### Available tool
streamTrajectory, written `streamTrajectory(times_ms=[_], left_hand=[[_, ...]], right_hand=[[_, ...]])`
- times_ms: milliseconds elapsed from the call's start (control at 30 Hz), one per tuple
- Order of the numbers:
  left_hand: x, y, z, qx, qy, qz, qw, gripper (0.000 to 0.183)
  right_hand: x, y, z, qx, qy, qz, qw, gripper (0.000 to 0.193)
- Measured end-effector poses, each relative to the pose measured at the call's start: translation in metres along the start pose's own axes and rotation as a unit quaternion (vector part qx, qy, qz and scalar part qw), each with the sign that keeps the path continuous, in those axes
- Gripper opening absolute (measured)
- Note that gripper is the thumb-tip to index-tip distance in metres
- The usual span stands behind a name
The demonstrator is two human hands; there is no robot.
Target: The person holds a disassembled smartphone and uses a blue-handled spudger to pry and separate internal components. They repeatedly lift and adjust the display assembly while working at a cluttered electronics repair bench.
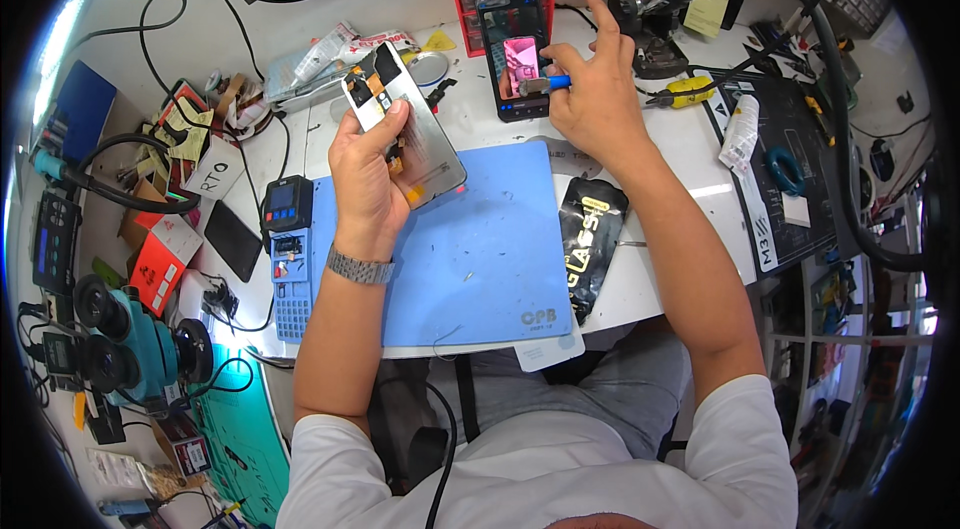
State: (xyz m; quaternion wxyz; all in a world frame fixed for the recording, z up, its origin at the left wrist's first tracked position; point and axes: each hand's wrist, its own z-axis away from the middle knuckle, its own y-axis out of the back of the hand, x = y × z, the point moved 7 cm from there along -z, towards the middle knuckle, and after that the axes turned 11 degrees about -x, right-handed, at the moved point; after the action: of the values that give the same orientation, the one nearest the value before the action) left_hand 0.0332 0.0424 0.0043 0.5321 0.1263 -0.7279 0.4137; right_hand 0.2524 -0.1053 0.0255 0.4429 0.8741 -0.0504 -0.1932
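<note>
My left hand [362, 174] is closed around a phone display panel [432, 151], thumb across its silver back. Orange and black flex cables show along the panel's near side, and it is held tilted above the left part of a blue work mat [470, 259]. Farther off, a phone [493, 57] with a lit screen leans upright against a red drawer box [468, 21]. My right hand [605, 119] is in front of that phone, its index finger raised. Between its fingers is a blue-handled tool [558, 82] with a greyish end; its exact kind is unclear.
A black pouch [592, 239] lies beside the mat's right edge. Left of the mat stand a small tester [288, 204] and a teal microscope [140, 344]. At right, a white tube [740, 132] rests on a black mat [790, 189], with a bent black arm [848, 129] above.
</note>
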Motion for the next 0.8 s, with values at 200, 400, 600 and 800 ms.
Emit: streamTrajectory(times_ms=[200,400,600,800], left_hand=[[-0.004,0.004,-0.002,-0.005,0.001,0.004,1.0,0.02],[-0.003,0.002,-0.001,-0.018,0.0,0.008,1.0,0.021],[-0.001,-0.001,-0.001,-0.02,-0.003,0.01,1.0,0.02],[-0.002,0.002,-0.001,-0.021,0.0,0.013,1.0,0.02]], right_hand=[[-0.002,-0.004,0.001,-0.028,-0.005,-0.01,1.0,0.03],[-0.013,-0.01,0.004,-0.078,0.044,-0.02,0.996,0.045],[-0.008,-0.004,0.003,-0.025,0.051,0.012,0.998,0.049],[-0.001,0.0,0.0,-0.019,-0.012,0.05,0.998,0.036]])
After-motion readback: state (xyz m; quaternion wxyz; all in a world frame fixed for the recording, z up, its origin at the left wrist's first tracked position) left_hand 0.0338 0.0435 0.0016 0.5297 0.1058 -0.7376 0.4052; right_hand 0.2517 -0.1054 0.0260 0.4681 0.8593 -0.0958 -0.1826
